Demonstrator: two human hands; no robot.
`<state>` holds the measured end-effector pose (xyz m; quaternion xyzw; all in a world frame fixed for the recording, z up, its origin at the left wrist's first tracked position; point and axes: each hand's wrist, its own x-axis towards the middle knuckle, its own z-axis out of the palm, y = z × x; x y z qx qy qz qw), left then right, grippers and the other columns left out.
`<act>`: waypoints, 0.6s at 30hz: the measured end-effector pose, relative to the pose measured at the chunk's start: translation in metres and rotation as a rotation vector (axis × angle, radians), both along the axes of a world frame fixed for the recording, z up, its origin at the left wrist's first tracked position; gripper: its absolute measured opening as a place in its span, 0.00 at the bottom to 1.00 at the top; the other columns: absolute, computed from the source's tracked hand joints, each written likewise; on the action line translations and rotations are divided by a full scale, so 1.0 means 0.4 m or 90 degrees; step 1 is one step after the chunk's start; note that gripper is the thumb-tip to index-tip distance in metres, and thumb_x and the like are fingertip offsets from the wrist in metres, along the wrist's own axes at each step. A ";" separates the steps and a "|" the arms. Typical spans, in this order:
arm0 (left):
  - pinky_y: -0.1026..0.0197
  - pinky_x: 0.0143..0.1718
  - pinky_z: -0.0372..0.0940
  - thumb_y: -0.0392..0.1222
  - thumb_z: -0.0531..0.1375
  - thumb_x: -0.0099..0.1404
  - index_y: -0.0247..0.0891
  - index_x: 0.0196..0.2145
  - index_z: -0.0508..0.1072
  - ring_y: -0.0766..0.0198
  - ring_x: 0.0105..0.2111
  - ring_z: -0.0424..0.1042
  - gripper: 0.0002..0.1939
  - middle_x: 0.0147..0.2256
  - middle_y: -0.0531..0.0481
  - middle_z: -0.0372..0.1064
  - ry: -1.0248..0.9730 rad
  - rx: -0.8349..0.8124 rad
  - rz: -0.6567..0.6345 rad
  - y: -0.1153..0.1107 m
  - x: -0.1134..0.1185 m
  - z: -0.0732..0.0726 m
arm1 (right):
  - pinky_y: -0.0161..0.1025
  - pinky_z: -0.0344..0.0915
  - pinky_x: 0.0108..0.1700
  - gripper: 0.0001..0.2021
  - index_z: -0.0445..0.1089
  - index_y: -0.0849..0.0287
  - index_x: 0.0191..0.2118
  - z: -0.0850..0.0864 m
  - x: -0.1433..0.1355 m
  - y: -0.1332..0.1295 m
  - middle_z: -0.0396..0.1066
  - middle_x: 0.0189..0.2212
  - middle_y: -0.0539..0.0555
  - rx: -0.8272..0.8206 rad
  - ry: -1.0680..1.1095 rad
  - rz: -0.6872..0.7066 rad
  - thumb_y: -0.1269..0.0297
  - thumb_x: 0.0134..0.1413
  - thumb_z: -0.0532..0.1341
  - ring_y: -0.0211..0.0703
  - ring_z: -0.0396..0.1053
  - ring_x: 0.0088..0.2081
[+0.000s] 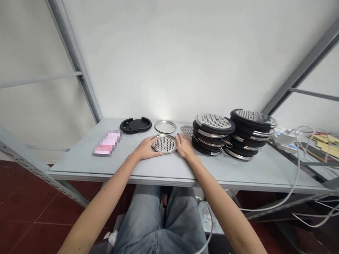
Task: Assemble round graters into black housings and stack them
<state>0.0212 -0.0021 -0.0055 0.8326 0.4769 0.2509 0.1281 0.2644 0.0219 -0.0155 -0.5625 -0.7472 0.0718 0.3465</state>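
A round perforated metal disc point(164, 144), set in a raised shiny rim, lies on the grey table in front of me. My left hand point(148, 148) curves around its left side, with the thumb along the near edge and the fingers at the far left. On the opposite side, my right hand point(184, 146) presses against the rim with its fingers. Just behind the disc lies a bare metal ring point(165, 126). Another perforated metal disc point(187, 130) sits past my right hand, partly hidden by it. Black round plastic parts point(136, 125) lie together at the back left.
Two stacks of black-and-metal discs, a nearer stack point(213, 135) and a taller stack point(251, 135), stand to the right, wire loops sticking out. A blurred pink item point(107, 143) lies left. White cables point(298, 164) hang over the right side. Metal shelf posts point(73, 57) flank the table.
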 end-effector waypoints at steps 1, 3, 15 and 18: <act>0.44 0.63 0.50 0.65 0.64 0.51 0.38 0.62 0.60 0.44 0.63 0.54 0.47 0.63 0.37 0.55 0.003 -0.001 0.000 -0.002 0.001 0.002 | 0.50 0.52 0.61 0.27 0.64 0.65 0.57 0.000 0.000 0.000 0.66 0.55 0.65 -0.014 0.002 0.005 0.52 0.67 0.42 0.54 0.59 0.60; 0.45 0.63 0.50 0.65 0.64 0.51 0.38 0.62 0.60 0.44 0.63 0.54 0.47 0.63 0.38 0.54 0.007 -0.004 0.000 -0.006 0.002 0.007 | 0.49 0.53 0.61 0.28 0.63 0.66 0.58 -0.001 0.000 -0.001 0.65 0.56 0.66 -0.032 0.008 0.012 0.51 0.67 0.41 0.54 0.59 0.60; 0.44 0.64 0.48 0.68 0.63 0.51 0.36 0.62 0.61 0.42 0.64 0.51 0.48 0.65 0.35 0.51 0.029 -0.038 0.012 -0.007 0.003 0.011 | 0.50 0.49 0.63 0.30 0.55 0.73 0.62 0.038 -0.010 0.081 0.57 0.61 0.73 -0.081 0.017 -0.082 0.53 0.64 0.49 0.59 0.54 0.63; 0.45 0.64 0.48 0.68 0.62 0.52 0.36 0.62 0.61 0.43 0.64 0.51 0.48 0.65 0.35 0.50 0.041 -0.039 0.015 -0.008 0.002 0.012 | 0.53 0.46 0.64 0.33 0.50 0.77 0.63 0.053 -0.022 0.134 0.52 0.62 0.76 -0.111 -0.012 -0.184 0.55 0.62 0.52 0.62 0.49 0.65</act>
